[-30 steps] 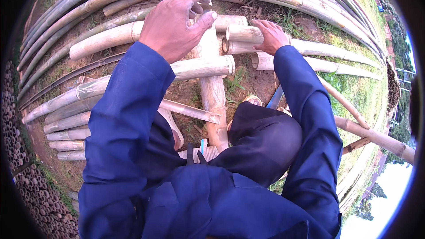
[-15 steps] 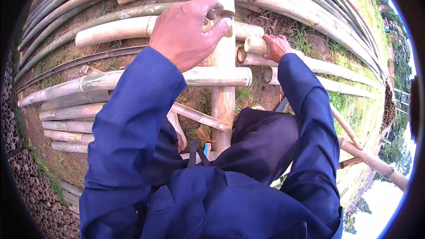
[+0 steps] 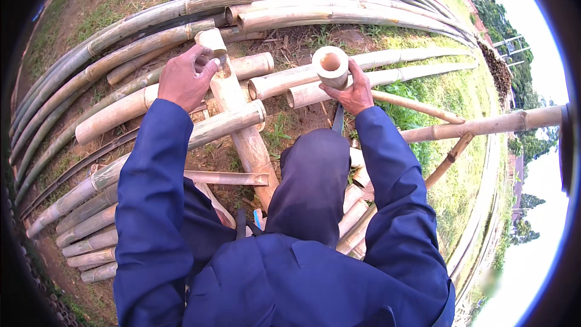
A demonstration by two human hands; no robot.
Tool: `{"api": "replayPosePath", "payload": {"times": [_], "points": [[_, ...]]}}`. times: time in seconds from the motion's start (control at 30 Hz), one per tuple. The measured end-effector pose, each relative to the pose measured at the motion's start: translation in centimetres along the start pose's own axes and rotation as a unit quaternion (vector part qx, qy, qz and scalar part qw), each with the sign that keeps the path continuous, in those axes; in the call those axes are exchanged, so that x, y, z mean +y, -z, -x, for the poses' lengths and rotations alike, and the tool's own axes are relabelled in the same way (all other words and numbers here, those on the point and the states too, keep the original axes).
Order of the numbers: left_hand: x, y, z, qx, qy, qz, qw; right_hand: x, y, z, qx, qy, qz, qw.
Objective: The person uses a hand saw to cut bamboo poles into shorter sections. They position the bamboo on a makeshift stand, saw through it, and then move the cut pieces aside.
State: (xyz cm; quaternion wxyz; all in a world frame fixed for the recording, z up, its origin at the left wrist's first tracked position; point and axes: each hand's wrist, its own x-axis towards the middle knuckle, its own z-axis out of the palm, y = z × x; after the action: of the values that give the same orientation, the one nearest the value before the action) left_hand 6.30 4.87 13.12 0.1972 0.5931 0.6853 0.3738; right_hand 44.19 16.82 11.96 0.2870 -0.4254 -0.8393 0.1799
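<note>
My right hand (image 3: 356,92) grips a short, hollow bamboo piece (image 3: 331,77) from its right side, fingers and thumb wrapped round it. The piece is tilted so its round open end faces up at me. My left hand (image 3: 183,80) is by the top of a thick pale wooden beam (image 3: 249,145), its fingers curled and the thumb close to them; whether anything sits between them is hidden. A short pale bamboo piece (image 3: 210,39) shows at the beam's far end. Across the beam lies a bamboo pole (image 3: 225,125), nearer to me than my left hand.
Long bamboo poles (image 3: 363,15) lie in rows at the far side. Several shorter lengths (image 3: 91,225) are stacked at left. A flat dark strip (image 3: 338,119) stands below my right hand. Cut pieces (image 3: 353,212) lie beside my knee. A raised pole (image 3: 484,124) crosses at right.
My right hand has lifted the short bamboo piece off the other bamboo and turned its end upward. My left hand stays by the beam's top, its fingers closer together. The view has swung right.
</note>
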Motion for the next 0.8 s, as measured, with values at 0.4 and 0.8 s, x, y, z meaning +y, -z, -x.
{"api": "replayPosePath", "payload": {"times": [0.4, 0.8], "points": [[-4.1, -5.5, 0.4, -0.081, -0.063, -0.044, 0.994, -0.8, 7.7, 28.8, 0.226, -0.129, 0.031, 0.965], [-3.0, -7.7, -1.2, -0.207, -0.066, -0.01, 0.976, -5.1, 6.2, 46.4, 0.331, -0.383, 0.049, 0.861]]}}
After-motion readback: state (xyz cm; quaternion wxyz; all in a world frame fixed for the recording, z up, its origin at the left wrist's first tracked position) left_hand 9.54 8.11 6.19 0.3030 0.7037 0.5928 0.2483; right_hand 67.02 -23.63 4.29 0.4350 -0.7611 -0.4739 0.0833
